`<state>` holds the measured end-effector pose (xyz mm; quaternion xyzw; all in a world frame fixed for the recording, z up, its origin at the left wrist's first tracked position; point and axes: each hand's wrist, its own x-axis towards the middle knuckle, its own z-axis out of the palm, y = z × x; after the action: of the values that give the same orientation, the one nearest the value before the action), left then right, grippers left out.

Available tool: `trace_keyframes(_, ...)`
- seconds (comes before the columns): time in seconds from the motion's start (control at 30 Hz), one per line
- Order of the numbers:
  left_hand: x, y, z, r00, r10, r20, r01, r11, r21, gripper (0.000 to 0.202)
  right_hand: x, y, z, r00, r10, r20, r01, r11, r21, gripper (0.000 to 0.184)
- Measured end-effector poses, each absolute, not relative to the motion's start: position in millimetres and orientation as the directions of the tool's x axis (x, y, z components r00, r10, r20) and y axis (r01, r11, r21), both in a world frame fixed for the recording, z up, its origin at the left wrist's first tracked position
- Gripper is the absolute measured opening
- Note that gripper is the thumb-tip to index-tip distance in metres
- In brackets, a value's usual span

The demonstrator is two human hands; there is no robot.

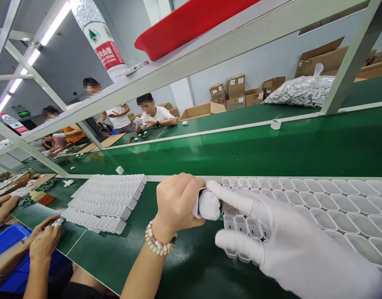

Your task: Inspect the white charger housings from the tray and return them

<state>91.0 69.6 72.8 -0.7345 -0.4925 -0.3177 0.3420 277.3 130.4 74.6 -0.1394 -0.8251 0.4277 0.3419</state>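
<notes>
My left hand (180, 203), bare and with a bead bracelet at the wrist, is closed around a small white plastic case (195, 207), mostly hidden by the fingers. A rounded white lump shows at the case's mouth; I cannot tell whether it is a gloved fingertip or a part. My right hand (272, 228), in a white glove, reaches in from the right with its fingers apart, the upper one touching the case's end and the thumb held away below. Under and beyond it stand rows of open white cases (331, 201); a few near the thumb have dark slots inside.
Stacked rows of white cases (106, 199) stand left on the green bench (100, 253). A co-worker's hands (44, 238) work farther left. Behind runs a green belt (216, 153) with a loose white piece (275, 124). Overhead, a shelf carries a bottle (100, 41) and red tray (191, 27).
</notes>
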Motion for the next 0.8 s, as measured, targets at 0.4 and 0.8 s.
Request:
trace_keyframes(0.4, 120.0, 71.8, 63.4, 0.149, 0.504, 0.851, 0.818, -0.546, 0.18, 0.012, 252.4, 146.2, 61.4, -0.852, 0.454, 0.26, -0.261, 0.063, -0.963, 0.064)
trace_keyframes(0.8, 121.0, 73.1, 58.0, 0.086, 0.613, 0.785, 0.712, -0.589, 0.382, 0.01, 245.4, 145.4, 59.3, -0.858, 0.439, 0.265, -0.279, 0.034, -0.96, 0.062)
